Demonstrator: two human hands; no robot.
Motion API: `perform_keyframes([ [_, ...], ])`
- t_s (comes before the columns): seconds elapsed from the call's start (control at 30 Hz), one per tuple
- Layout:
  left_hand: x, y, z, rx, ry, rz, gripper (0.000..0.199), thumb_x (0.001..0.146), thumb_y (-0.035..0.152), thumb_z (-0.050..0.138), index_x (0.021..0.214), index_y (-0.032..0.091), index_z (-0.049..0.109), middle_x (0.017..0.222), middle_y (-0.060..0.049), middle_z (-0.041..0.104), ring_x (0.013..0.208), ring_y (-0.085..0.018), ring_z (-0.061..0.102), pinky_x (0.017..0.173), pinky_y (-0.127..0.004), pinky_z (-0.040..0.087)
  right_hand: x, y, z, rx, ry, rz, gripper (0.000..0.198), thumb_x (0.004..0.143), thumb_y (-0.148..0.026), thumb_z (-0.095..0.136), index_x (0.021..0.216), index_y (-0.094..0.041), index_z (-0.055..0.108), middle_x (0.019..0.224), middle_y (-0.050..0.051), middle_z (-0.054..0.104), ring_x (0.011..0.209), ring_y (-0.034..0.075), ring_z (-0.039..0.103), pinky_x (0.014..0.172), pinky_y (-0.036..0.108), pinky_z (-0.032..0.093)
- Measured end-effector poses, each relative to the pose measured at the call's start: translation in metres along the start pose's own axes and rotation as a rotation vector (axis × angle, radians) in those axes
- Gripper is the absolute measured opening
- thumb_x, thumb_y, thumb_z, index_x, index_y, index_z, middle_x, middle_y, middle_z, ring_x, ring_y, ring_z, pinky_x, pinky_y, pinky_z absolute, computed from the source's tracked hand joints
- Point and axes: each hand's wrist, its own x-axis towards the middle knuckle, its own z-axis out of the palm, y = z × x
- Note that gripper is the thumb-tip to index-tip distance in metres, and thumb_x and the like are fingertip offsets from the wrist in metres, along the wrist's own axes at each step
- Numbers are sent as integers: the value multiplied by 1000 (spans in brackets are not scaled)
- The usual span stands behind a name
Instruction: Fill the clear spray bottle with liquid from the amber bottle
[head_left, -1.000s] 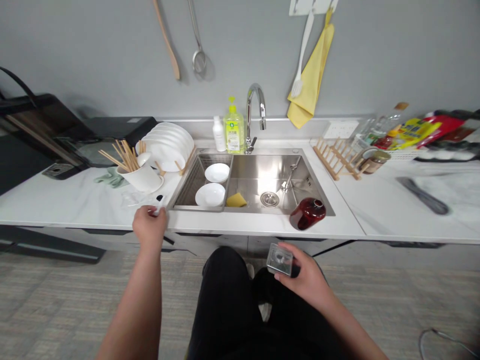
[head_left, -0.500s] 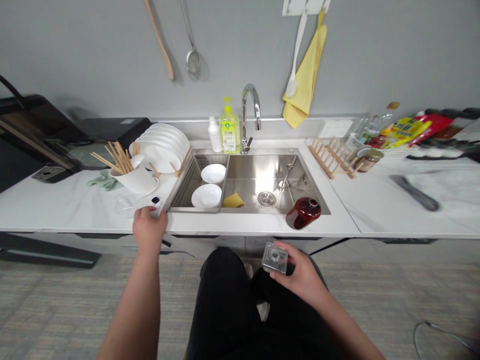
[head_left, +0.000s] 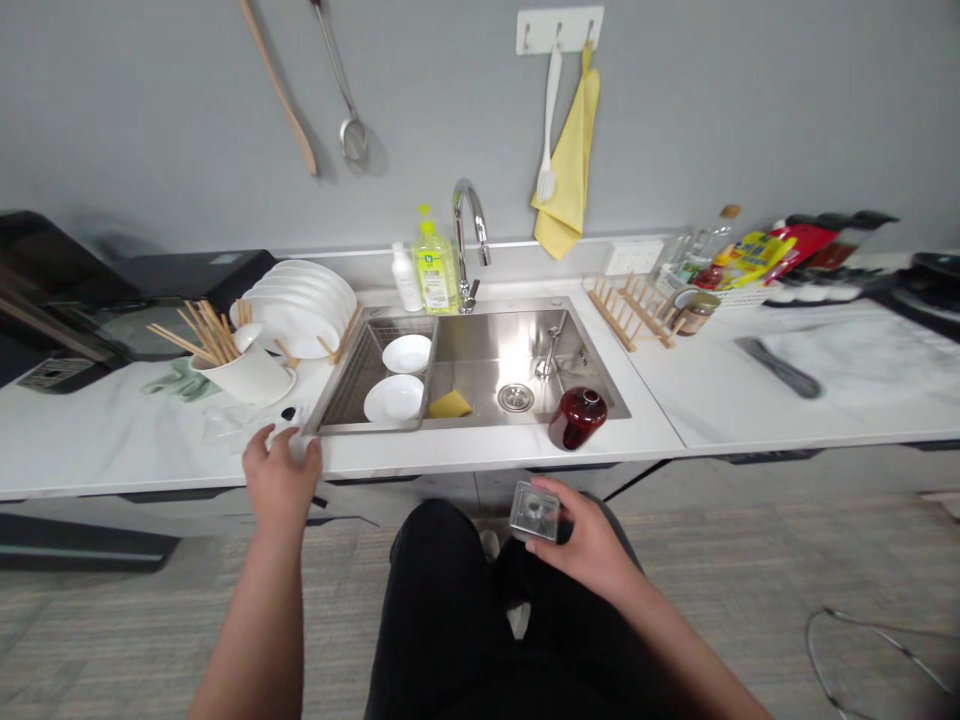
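My left hand [head_left: 279, 472] is over the counter's front edge, its fingers apart and nothing gripped. Just beyond its fingertips lies a small clear and white item with a black end [head_left: 289, 413]; its kind is unclear. A crumpled clear plastic wrapper [head_left: 225, 422] is beside it. Low in front of the sink, my right hand [head_left: 583, 535] grips a clear square container [head_left: 535, 511], held above my legs. Its fingers wrap the container's right side. Closest to that hand on the counter is a dark red bottle [head_left: 577, 420] without a cap, by the sink's front right corner.
The sink [head_left: 491, 350] has a wire basket with two white bowls [head_left: 397, 398] and a yellow sponge [head_left: 450, 404]. A chopstick holder [head_left: 244, 375] and a plate rack [head_left: 300, 300] stand left. A wooden rack [head_left: 634, 315] and jar [head_left: 697, 312] are right. A cable [head_left: 817, 640] lies on the floor.
My left fingers have spread and drawn slightly away from the small black-ended item. My right hand still holds the clear container. The view has turned a little to the right.
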Motion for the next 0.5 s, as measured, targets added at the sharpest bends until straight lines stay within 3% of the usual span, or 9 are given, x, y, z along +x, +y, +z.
perform_keyframes([
  [0.17,-50,68,-11,-220,92,137,37,103,37,77,134,18,73,158,-24,66,155,-46,59,135,-68,42,-4,-11,-2,24,-17,5,81,76,-22,95,153,-31,73,151,11,81,125,38,84,110,58,70],
  [0.2,-68,87,-11,-322,13,192,38,102,34,78,137,20,73,155,-22,69,152,-44,63,134,-67,45,-5,-13,-1,30,-24,5,81,76,-21,96,153,-31,73,150,11,82,123,37,85,109,57,70],
  [0.3,-126,140,-5,-662,-396,318,55,99,29,83,152,29,70,164,-16,68,156,-41,64,135,-66,47,-5,-21,3,52,-52,-20,82,77,-24,98,154,-32,72,150,10,81,127,37,84,110,56,70],
  [0.4,-172,175,4,-925,-752,233,91,94,32,92,176,34,52,181,-17,55,168,-43,54,138,-67,46,-3,-28,7,79,-108,-67,84,78,-29,102,156,-32,71,154,12,79,131,38,82,111,56,69],
  [0.5,-192,192,10,-1089,-934,68,102,89,39,100,178,31,50,177,-20,60,162,-44,62,137,-67,48,-2,-37,10,114,-161,-142,86,79,-29,104,158,-33,69,156,12,78,132,37,82,114,55,68],
])
